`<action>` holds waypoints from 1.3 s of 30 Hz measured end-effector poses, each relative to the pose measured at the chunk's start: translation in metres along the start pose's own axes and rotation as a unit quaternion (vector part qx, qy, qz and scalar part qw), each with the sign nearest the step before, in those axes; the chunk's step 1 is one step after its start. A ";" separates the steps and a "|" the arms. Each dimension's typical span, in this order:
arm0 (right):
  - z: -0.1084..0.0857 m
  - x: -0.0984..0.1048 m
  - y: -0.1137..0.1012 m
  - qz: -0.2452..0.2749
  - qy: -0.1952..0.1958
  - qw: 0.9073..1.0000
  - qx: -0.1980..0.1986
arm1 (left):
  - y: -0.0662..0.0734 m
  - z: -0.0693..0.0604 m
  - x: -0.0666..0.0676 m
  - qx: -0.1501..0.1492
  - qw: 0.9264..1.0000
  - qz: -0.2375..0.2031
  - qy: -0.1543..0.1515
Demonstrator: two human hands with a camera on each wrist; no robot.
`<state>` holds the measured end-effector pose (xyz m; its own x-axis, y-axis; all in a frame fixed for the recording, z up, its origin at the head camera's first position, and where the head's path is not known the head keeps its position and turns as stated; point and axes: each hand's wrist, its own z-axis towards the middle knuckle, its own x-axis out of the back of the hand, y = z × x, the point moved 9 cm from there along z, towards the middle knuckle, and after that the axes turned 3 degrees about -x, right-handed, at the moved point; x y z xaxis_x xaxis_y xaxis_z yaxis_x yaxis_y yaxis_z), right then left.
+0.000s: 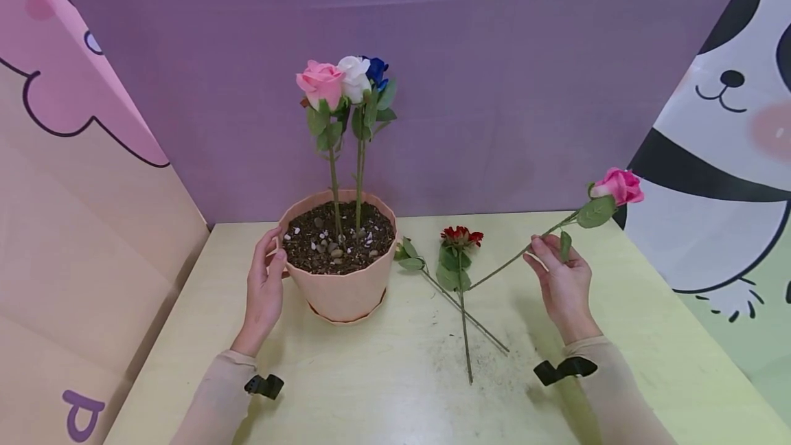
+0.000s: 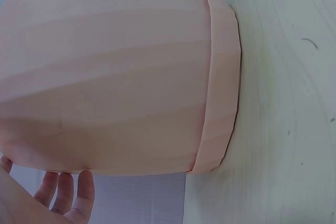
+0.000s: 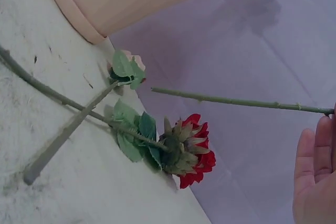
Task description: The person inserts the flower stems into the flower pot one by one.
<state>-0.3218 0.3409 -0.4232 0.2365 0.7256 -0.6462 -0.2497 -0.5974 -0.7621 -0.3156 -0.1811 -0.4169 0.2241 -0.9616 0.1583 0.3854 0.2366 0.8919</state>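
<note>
In the head view, my left hand (image 1: 266, 294) rests against the left side of a pink pot (image 1: 340, 294) filled with dark soil and pebbles; its fingertips touch the pot wall (image 2: 105, 77) in the left wrist view. Light pink (image 1: 322, 84), white (image 1: 355, 78) and blue (image 1: 376, 73) roses stand upright from the pot. My right hand (image 1: 564, 287) pinches the stem of a bright pink rose (image 1: 618, 186), its bloom pointing up and right. In the right wrist view that stem (image 3: 236, 100) hangs above the table, its cut end free.
A red flower (image 1: 461, 237) lies right of the pot, its stem crossing that of another flower whose leaves (image 1: 410, 255) lie beside the pot. Dark soil specks dot the table (image 1: 371, 390). A purple backdrop (image 1: 494, 88) stands behind, with printed panels at both sides.
</note>
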 end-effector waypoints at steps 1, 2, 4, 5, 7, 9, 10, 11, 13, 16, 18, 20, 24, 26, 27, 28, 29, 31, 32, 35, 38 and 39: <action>0.000 -0.001 -0.001 -0.004 -0.001 1.000 0.002 | 0.000 0.000 0.000 0.001 1.000 0.001 0.000; 0.000 -0.002 -0.001 -0.005 -0.003 1.000 0.004 | 0.000 0.000 0.000 0.001 1.000 0.002 -0.001; -0.001 -0.006 -0.002 -0.002 -0.009 1.000 0.004 | 0.000 0.000 0.000 0.002 1.000 0.004 -0.001; -0.001 -0.008 -0.003 -0.002 -0.014 1.000 0.005 | 0.000 -0.001 0.000 0.002 1.000 0.006 -0.002; -0.002 -0.013 -0.003 -0.005 -0.026 1.000 0.007 | 0.001 -0.001 0.000 0.002 1.000 0.007 -0.002; -0.003 -0.018 -0.004 -0.006 -0.043 0.999 0.005 | 0.000 -0.001 0.000 0.003 1.000 0.007 0.000; -0.004 -0.022 -0.004 -0.009 -0.052 0.999 0.004 | 0.001 -0.001 0.001 0.003 1.000 0.007 0.000; -0.004 -0.025 -0.004 -0.011 -0.058 0.998 0.003 | 0.001 -0.001 0.001 0.004 1.000 0.007 0.000; -0.006 -0.030 -0.004 -0.016 -0.070 0.997 0.000 | 0.001 -0.001 0.001 0.005 1.000 0.006 0.000; -0.006 -0.037 -0.004 -0.010 -0.082 0.997 -0.007 | 0.001 -0.001 0.000 0.008 1.000 0.006 0.000; -0.006 -0.042 -0.003 -0.005 -0.090 0.996 -0.010 | 0.000 -0.001 0.000 0.008 1.000 0.006 0.001; -0.006 -0.047 -0.003 -0.002 -0.096 0.995 -0.011 | 0.000 -0.001 0.000 0.008 1.000 0.007 0.000; -0.006 -0.055 -0.004 0.005 -0.107 0.994 -0.005 | 0.001 0.000 -0.001 0.004 1.000 0.007 0.000; -0.006 -0.059 -0.005 0.011 -0.112 0.994 -0.003 | 0.001 0.000 -0.001 0.002 1.000 0.006 -0.001; -0.006 -0.061 -0.005 0.012 -0.114 0.993 -0.001 | 0.001 0.000 -0.001 0.001 1.000 0.006 -0.001; -0.006 -0.063 -0.005 0.017 -0.116 0.993 0.000 | 0.001 0.000 -0.001 0.000 1.000 0.006 -0.001; -0.007 -0.065 -0.005 0.020 -0.119 0.993 0.000 | 0.001 0.000 -0.001 0.000 1.000 0.006 -0.002; -0.007 -0.069 -0.006 0.025 -0.122 0.992 0.002 | 0.001 0.001 -0.002 -0.001 1.000 0.005 -0.003; -0.008 -0.071 -0.006 0.027 -0.125 0.992 0.002 | 0.001 0.001 -0.002 -0.001 1.000 0.005 -0.003; -0.008 -0.079 -0.007 0.030 -0.135 0.990 0.005 | 0.000 0.000 -0.002 0.000 1.000 0.004 -0.004; -0.010 -0.087 -0.009 0.026 -0.148 0.989 0.010 | 0.000 0.000 -0.002 0.003 1.000 0.005 -0.005; -0.010 -0.090 -0.010 0.023 -0.151 0.988 0.013 | 0.000 0.000 -0.002 0.003 1.000 0.006 -0.004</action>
<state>-0.3313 0.2782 -0.3579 -0.0657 0.7695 -0.6352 -0.2777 -0.6255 -0.7291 -0.3159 -0.1794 -0.4172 0.2204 -0.9600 0.1725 0.3771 0.2470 0.8926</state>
